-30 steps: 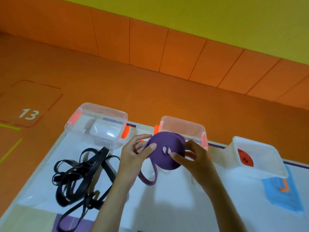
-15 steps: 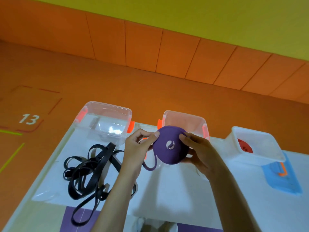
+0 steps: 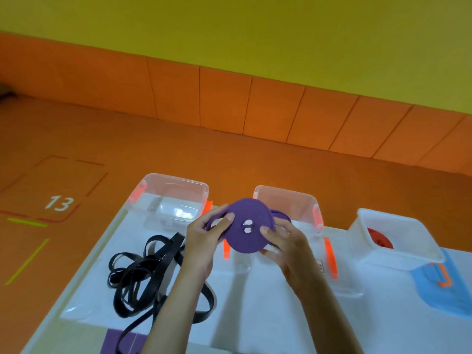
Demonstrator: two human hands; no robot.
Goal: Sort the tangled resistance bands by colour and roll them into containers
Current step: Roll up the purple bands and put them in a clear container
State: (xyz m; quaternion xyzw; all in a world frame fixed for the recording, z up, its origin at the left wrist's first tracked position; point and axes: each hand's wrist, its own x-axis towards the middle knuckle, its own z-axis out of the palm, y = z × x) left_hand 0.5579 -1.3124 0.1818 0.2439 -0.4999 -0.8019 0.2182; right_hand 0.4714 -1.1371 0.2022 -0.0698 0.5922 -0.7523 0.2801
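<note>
The purple tail that dangled under the purple roll (image 3: 251, 212) is now drawn up to its rim; the roll is held above the bench (image 3: 255, 302), before the middle container (image 3: 286, 198). The left grip (image 3: 201, 241) and right grip (image 3: 287, 242) are clamped on opposite edges, thumbs on its face. Soft, light and springy, it likely uncoils unless pinched across the rim, trapping the loose end.

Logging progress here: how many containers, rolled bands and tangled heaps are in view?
Containers: 3 (left clear container, middle clear container, white container)
Rolled bands: 2 (purple roll, red roll)
Tangled heaps: 1 (black tangle)
Total: 6
</note>
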